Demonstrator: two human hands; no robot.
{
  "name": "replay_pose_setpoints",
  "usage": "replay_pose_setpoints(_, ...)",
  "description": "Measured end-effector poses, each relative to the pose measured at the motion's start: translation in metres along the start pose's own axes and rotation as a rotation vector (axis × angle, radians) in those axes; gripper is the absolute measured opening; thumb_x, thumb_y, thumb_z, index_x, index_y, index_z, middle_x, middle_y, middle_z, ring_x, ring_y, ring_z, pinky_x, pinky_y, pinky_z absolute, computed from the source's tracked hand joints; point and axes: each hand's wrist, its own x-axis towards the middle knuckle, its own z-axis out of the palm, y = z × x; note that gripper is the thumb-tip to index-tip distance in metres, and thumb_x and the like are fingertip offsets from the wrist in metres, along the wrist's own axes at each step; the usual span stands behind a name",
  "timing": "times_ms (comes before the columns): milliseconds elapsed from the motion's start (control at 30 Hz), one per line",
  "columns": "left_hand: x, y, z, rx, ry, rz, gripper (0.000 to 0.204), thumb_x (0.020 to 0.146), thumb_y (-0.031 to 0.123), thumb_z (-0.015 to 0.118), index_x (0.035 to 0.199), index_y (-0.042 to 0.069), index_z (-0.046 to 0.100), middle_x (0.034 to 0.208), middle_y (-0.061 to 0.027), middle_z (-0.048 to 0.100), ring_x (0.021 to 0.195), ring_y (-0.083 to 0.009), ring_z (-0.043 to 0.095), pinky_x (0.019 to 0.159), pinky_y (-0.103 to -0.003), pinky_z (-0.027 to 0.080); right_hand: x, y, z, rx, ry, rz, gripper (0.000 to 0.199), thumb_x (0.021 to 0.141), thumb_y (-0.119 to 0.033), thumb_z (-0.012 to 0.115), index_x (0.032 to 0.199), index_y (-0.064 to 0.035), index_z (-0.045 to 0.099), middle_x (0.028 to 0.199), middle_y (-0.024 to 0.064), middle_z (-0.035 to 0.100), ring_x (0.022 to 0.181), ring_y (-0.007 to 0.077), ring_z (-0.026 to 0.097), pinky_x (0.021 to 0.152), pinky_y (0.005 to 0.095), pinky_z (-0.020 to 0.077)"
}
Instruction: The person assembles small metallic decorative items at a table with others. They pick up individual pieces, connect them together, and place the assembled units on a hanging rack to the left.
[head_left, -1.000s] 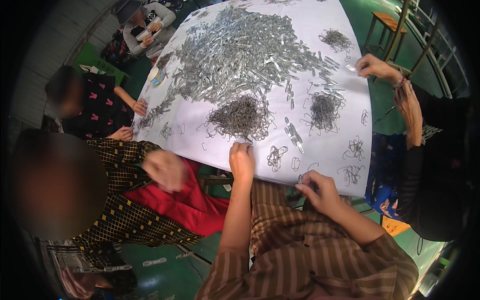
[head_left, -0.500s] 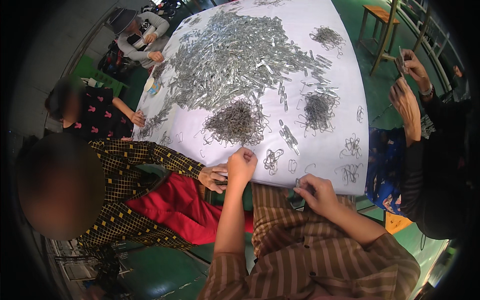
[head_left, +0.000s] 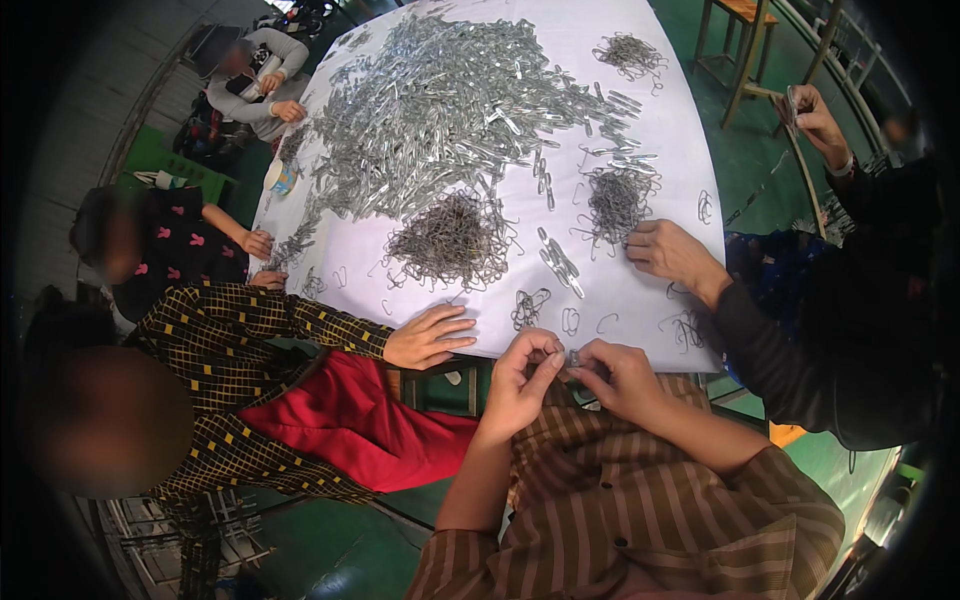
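Our right hand (head_left: 622,382) pinches a small metal piece (head_left: 574,358); our left hand (head_left: 520,382) meets it, grip state we can't tell!

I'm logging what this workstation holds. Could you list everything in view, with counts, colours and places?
Covered table: one, white, centre
Metal-piece heap: one, silver, far half of table
Wire-hook piles: at least three, dark grey, near middle and right side
Loose metal strips: a few, silver, right of nearest pile
Paper cup: one, white and blue, left table edge
Co-workers: at least four, dark or grey tops, three left, one right
Red cloth: one, red, lower left
Stool: one, brown, upper right
Small metal piece: one, silver, front table edge
Striped clothing: brown, lower edge
Left hand: one, bare, front edge, grip unclear
Right hand: one, bare, pinching small metal piece
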Motion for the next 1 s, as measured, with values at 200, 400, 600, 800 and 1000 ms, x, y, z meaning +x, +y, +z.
replay_pose_setpoints(200,-0.001,-0.009,0.007,0.039,0.052,0.053,0.006,0.094,0.002,0.052,0.099,0.001,0.048,0.098,-0.0084,0.060,0.087,-0.0115,0.055,0.080,-0.025,0.045,-0.002,0.005,0.000,-0.001,-0.055,-0.074,0.016,0.077,-0.010,0.072,0.084,-0.0043,0.058,0.065,0.0107,0.060,0.056,0.0258,0.060,0.053,0.0334,0.0459)
replay_pose_setpoints(400,-0.014,-0.005,0.007,0.299,0.120,0.161,0.004,0.095,0.001,0.047,0.097,0.001,0.044,0.094,-0.0136,0.064,0.081,-0.0153,0.059,0.076,-0.028,0.048,0.022,0.027,-0.011,0.135,-0.100,0.000,0.019,0.076,-0.013,0.074,0.088,-0.0024,0.065,0.069,0.0100,0.063,0.055,0.0229,0.057,0.054,0.0314,0.0457)
replay_pose_setpoints(600,-0.024,-0.001,0.018,0.385,0.092,0.173,0.005,0.096,0.001,0.045,0.098,0.000,0.042,0.094,-0.0165,0.063,0.087,-0.0167,0.060,0.079,-0.028,0.047,0.097,0.069,0.009,-0.309,0.250,-0.025,0.020,0.076,-0.012,0.072,0.090,0.0013,0.065,0.085,0.0152,0.062,0.072,0.0277,0.060,0.066,0.0366,0.0476)
replay_pose_setpoints(800,-0.029,0.001,0.021,0.438,0.121,0.198,0.004,0.095,0.000,0.046,0.097,0.000,0.043,0.093,-0.0167,0.064,0.086,-0.0166,0.061,0.078,-0.028,0.047,0.132,0.078,0.019,-0.636,0.141,0.038,0.012,0.075,-0.005,0.063,0.084,0.0026,0.062,0.089,0.0190,0.060,0.088,0.0336,0.059,0.078,0.0400,0.0488)
replay_pose_setpoints(1000,-0.024,-0.006,0.024,0.437,0.109,0.222,0.004,0.094,-0.001,0.047,0.097,-0.001,0.043,0.090,-0.0156,0.065,0.083,-0.0148,0.060,0.076,-0.027,0.047,0.130,0.068,0.018,-0.946,-0.011,-0.139,0.013,0.076,-0.004,0.055,0.084,0.0016,0.064,0.088,0.0174,0.062,0.088,0.0294,0.060,0.078,0.0367,0.0497)
